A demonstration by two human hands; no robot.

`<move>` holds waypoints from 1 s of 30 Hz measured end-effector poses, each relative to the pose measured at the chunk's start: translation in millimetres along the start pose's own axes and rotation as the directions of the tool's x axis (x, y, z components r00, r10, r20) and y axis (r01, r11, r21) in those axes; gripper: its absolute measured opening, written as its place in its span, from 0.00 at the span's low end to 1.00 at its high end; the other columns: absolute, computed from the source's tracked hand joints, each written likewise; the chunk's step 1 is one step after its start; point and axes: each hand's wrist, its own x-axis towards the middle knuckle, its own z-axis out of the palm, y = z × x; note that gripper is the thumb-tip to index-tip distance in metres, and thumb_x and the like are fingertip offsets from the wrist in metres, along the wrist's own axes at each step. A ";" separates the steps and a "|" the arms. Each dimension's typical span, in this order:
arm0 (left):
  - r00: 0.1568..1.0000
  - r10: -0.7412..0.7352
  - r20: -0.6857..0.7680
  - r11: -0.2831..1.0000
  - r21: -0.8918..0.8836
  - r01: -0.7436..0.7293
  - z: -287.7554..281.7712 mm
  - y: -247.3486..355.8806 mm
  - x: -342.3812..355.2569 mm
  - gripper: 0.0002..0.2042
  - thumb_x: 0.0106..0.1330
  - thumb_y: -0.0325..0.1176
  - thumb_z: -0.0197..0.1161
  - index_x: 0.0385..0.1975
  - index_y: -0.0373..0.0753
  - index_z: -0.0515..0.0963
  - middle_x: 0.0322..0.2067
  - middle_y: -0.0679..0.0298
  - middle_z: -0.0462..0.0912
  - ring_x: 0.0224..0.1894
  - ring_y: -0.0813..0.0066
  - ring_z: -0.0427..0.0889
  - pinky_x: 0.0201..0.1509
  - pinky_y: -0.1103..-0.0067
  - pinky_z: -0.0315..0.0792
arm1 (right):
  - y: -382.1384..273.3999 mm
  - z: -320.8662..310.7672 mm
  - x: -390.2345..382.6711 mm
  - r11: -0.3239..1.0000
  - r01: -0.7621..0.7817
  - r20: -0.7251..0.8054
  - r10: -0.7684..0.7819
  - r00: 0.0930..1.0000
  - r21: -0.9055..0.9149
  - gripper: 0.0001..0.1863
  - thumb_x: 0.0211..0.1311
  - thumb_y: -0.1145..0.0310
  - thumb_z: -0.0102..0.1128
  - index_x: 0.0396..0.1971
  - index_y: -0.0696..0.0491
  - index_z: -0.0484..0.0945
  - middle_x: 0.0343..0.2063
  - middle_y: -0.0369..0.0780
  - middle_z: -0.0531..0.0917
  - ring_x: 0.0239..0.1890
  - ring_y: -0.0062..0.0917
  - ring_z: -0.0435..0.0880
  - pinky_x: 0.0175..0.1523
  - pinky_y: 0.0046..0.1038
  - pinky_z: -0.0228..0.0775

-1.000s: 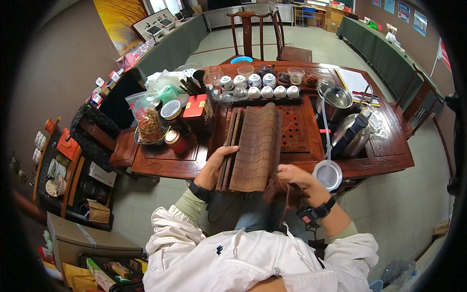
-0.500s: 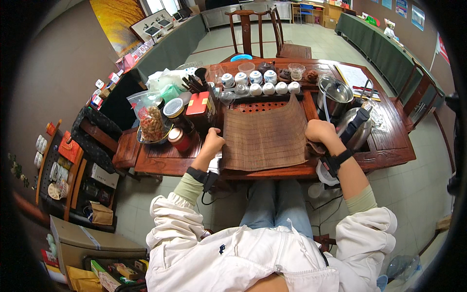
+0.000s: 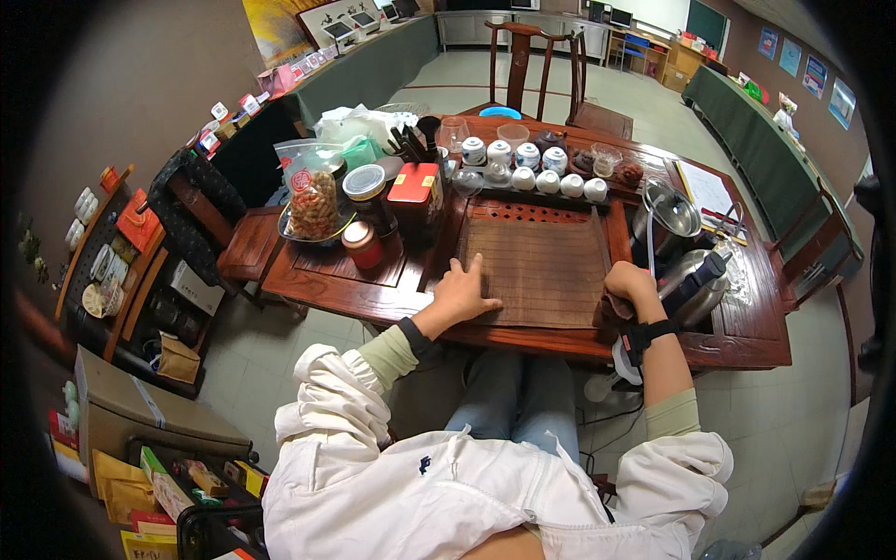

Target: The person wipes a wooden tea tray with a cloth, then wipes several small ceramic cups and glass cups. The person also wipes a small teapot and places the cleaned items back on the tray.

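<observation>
A brown slatted mat (image 3: 541, 271) lies over the front of the wooden tea table, its far right corner curling up. My left hand (image 3: 464, 291) rests at the mat's left edge with the fingers spread, gripping nothing. At the right edge, my right hand (image 3: 633, 285) is closed around a bunched dark brown cloth (image 3: 615, 309), whose upper part the fingers hide. Just behind the mat, a row of small white cups (image 3: 548, 181) stands in front of blue-and-white lidded cups (image 3: 513, 149).
To the left stand a red tin (image 3: 415, 183), a lidded jar (image 3: 366, 189) and a bag of nuts (image 3: 313, 203). A metal kettle (image 3: 695, 287) and a steel pot (image 3: 668, 219) are close to my right hand. A clipboard (image 3: 714, 198) lies farther right.
My left hand has let go of the mat's left edge and opened, moving onto that edge. The mat now lies flatter. My right hand keeps hold of the cloth. The view has shifted.
</observation>
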 end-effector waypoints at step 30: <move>0.949 0.312 -0.050 0.947 -0.068 -0.315 19.5 -76.2 42.7 0.19 0.49 0.16 0.54 0.43 0.33 0.79 0.51 0.51 0.74 0.52 0.49 0.75 0.55 0.67 0.71 | -44.6 27.8 -4.4 0.954 -0.036 0.040 0.050 0.998 -0.298 0.16 0.65 0.64 0.53 0.50 0.47 0.81 0.52 0.37 0.80 0.51 0.32 0.81 0.46 0.33 0.71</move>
